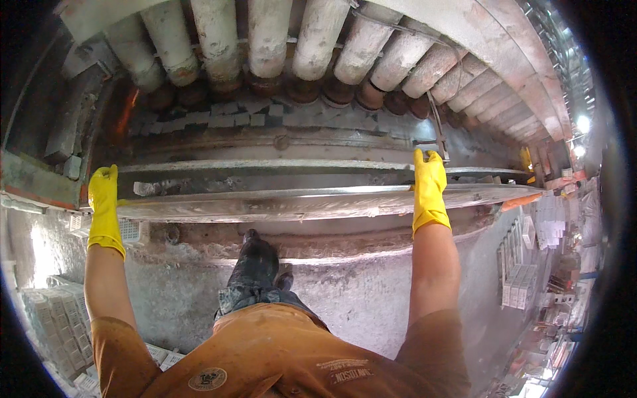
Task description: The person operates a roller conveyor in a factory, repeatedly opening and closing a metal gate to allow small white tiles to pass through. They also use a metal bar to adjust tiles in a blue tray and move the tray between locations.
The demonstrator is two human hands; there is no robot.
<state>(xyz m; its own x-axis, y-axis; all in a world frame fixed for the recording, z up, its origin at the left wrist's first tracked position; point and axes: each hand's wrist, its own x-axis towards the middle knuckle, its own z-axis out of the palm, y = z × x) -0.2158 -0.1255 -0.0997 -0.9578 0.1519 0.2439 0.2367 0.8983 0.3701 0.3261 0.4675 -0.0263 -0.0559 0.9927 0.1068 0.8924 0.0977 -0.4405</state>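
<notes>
Both my hands wear yellow rubber gloves. My left hand (pixel 104 199) rests on the left end of a long shiny metal rail (pixel 279 199) that runs across the view, fingers closed over its edge. My right hand (pixel 429 186) grips the same rail near its right end, fingers curled over the far side beside a thin upright metal rod (pixel 438 129). My boot (pixel 255 262) stands on the concrete ledge (pixel 332 249) just below the rail, between my arms.
Thick insulated pipes (pixel 269 40) fan out overhead beyond a curved steel flange (pixel 279 164). Grey bricks (pixel 225 119) line the recess behind it. Stacked pale blocks (pixel 53 318) lie far below left, more (pixel 517 278) below right. The drop beside the curved wall is deep.
</notes>
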